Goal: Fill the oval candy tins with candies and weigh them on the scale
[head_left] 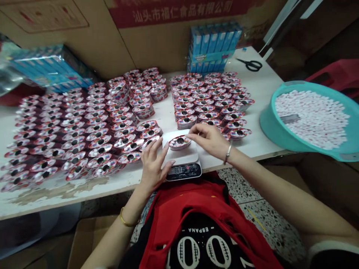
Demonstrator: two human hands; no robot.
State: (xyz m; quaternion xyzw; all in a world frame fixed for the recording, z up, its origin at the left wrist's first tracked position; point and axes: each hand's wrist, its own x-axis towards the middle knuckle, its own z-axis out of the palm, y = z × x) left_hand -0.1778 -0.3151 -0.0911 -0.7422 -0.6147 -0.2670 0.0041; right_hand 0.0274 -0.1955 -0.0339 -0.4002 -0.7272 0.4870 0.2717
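A small oval, red-patterned container (180, 142) with a dark round hole in its top and some white pieces at its left side sits on a white kitchen scale (193, 155). The scale's lit display seems to read 86.7. My right hand (209, 137) is at the container's right end, thumb and fingers pinched together; what they hold, if anything, is too small to make out. To the left, my left hand (153, 161) has its fingers apart beside the scale, with nothing in it. Its fingertips are near the closest containers in the left group.
Rows of like containers (98, 140) cover the table's left, and another block (206, 99) stands behind the scale. A turquoise basin (270, 119) of white pieces with a clear scoop (290, 118) is at right. Scissors (252, 65) and blue wrapped packs (214, 46) lie behind.
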